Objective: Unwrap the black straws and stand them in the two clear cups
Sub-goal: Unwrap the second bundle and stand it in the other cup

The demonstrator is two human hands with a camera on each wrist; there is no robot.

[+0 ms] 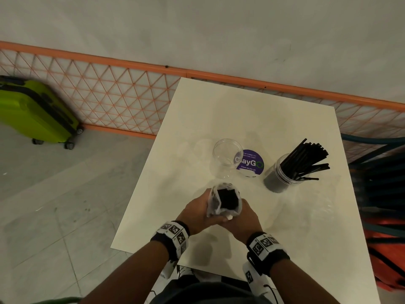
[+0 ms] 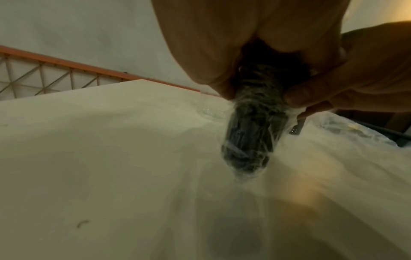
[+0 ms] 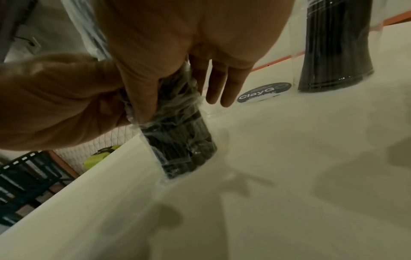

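Note:
A bundle of black straws [image 1: 226, 201] in clear plastic wrap stands upright near the table's front. The wrap is open at the top, and the lower end [image 3: 177, 158] seems to touch the table. My left hand [image 1: 202, 210] grips the bundle from the left and my right hand [image 1: 243, 210] from the right, thumb [image 3: 142, 91] along the wrap. In the left wrist view the bundle [image 2: 251, 133] hangs below my palm. Beyond it stands an empty clear cup [image 1: 228, 155]. A second clear cup [image 1: 282, 174], to the right, holds several black straws.
A purple round sticker [image 1: 251, 162] lies on the white table [image 1: 241, 110] between the cups. Loose clear wrap [image 2: 347, 126] lies to the right. An orange mesh fence [image 1: 109, 95] runs behind, a green suitcase [image 1: 37, 113] stands on the floor at left, and dark chairs [image 1: 383, 183] stand at right.

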